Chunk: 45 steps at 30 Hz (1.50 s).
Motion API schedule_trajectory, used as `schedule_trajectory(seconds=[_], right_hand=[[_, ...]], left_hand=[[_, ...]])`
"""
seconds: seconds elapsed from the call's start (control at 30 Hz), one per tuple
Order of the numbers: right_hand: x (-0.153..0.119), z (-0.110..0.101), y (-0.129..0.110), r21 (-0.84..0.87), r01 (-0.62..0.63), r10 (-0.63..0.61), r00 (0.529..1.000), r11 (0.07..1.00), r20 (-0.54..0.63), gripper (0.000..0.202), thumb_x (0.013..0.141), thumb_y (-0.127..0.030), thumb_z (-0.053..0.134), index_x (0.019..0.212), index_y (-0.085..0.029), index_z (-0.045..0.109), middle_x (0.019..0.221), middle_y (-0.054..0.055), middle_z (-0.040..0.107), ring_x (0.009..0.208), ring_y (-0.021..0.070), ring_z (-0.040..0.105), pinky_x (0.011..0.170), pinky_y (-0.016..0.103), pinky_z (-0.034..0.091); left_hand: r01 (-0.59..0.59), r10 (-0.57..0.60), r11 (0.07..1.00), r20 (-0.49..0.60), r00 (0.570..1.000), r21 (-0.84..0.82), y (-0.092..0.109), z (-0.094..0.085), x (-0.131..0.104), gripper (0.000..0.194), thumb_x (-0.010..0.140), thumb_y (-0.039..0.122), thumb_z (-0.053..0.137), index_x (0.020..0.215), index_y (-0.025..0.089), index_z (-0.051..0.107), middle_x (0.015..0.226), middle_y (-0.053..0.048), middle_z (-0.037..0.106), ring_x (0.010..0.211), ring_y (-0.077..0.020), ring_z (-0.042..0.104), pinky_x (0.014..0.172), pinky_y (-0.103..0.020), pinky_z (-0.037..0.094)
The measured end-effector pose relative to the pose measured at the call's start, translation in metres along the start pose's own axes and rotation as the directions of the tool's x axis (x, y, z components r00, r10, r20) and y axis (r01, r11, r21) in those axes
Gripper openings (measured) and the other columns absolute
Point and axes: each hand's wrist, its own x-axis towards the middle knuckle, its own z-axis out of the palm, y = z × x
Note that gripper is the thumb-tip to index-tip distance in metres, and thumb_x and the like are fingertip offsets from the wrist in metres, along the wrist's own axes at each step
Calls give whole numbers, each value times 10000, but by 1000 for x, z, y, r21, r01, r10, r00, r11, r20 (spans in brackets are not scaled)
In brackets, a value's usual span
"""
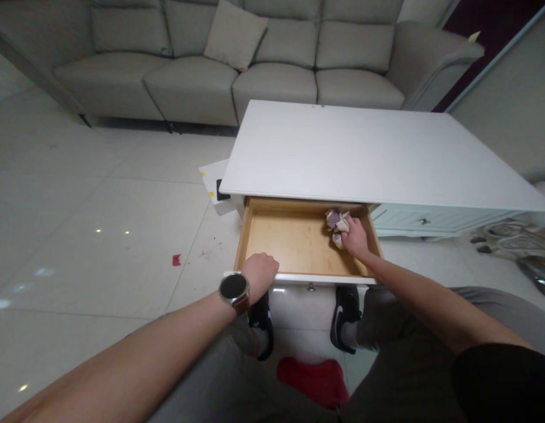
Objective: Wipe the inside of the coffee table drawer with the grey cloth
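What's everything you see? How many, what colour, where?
Sofa: 1, grey, back
Cushion: 1, beige, on sofa
Table: 1, white, middle
Drawers: 2, white-fronted, table's near side, left one open
Knobs: 2, metallic, drawer fronts
Crumpled bundle: 1, purple and cream, open drawer's right
Box: 1, white, left of table
Scrap: 1, red, left floor
Unclear item: 1, red, bottom middle
Clutter: uncountable, mixed, right floor
Watch: 1, black and brown, by left grip
Shoes: 2, black, below drawer
Trousers: 1 pair, grey, bottom
Sleeve: 1, black, bottom right
Left grip: 1, bare, drawer's front edge
Right grip: 1, bare, around bundle
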Motion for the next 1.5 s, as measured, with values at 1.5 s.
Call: schedule_trajectory(seconds=[1.5], right_hand=[[74,9,-36,403,-595,702,683,696,-203,576,838,-270,582,1394,-155,484,1239,204,533,1100,342,614,904,487,516]], left_hand=[[13,-10,998,57,998,-60,3,-1,4,284,924,16,501,981,81,771,930,-190,750,947,-252,729,761,-310,570]])
